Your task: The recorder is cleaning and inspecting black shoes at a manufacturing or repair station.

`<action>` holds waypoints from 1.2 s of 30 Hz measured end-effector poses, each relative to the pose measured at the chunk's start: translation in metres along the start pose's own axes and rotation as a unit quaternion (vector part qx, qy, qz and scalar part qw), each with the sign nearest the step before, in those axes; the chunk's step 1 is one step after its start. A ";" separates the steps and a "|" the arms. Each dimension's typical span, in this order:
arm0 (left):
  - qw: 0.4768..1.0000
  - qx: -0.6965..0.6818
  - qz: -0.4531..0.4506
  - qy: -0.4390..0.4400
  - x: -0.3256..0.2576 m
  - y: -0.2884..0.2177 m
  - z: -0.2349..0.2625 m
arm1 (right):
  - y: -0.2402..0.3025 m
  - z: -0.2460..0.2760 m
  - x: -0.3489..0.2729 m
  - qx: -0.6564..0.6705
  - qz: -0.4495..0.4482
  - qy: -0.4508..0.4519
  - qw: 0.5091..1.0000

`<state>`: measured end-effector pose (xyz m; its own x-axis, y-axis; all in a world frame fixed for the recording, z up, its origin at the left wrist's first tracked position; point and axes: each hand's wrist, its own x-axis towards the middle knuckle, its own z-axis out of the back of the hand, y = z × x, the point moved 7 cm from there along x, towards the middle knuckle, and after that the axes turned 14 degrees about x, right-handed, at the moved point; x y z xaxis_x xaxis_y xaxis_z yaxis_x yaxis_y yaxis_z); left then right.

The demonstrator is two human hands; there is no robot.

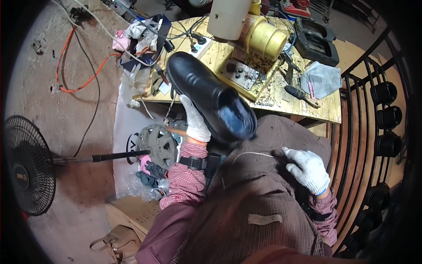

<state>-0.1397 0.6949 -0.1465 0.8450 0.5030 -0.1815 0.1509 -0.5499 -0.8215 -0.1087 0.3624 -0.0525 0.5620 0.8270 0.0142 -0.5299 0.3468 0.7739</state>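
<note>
A black leather slip-on shoe [200, 90] is in my left hand [194, 121], which wears a white knit glove. Its toe points up and to the left, over the workbench edge. The opening faces me and shows a bluish-white lining. My left fingers go under the shoe and are partly hidden. My right hand [307, 170], also in a white glove, is low over the brown checked apron [259, 198] on my lap. Its thumb and fingers are apart, with nothing visible between them. A thin white cord [252, 153] lies across the apron, ending close to my right fingertips.
The yellow workbench [325, 112] ahead holds a yellow machine [266, 39] with a knobbed control panel, a power strip [201, 47], a wrapped-handle tool [301, 96] and black moulds [316, 42]. A fan [28, 165] stands left. Black metal racks [367, 119] run along the right.
</note>
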 end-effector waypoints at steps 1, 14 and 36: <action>0.998 -0.043 0.042 0.034 0.010 0.021 0.002 | -0.001 0.002 -0.009 -0.004 -0.004 -0.008 1.000; 0.994 -0.044 0.030 0.096 0.062 0.030 -0.001 | -0.010 0.010 -0.045 -0.055 -0.056 -0.066 0.995; 0.851 0.301 0.157 0.401 -0.098 0.076 -0.207 | 0.080 0.111 -0.186 -0.250 -0.047 -0.362 0.897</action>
<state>-0.1050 0.4652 -0.0792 0.9098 -0.3559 -0.2135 -0.2327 -0.0115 -0.9725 -0.1851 0.1876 0.0770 0.7881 0.3418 0.5120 -0.5752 0.7050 0.4148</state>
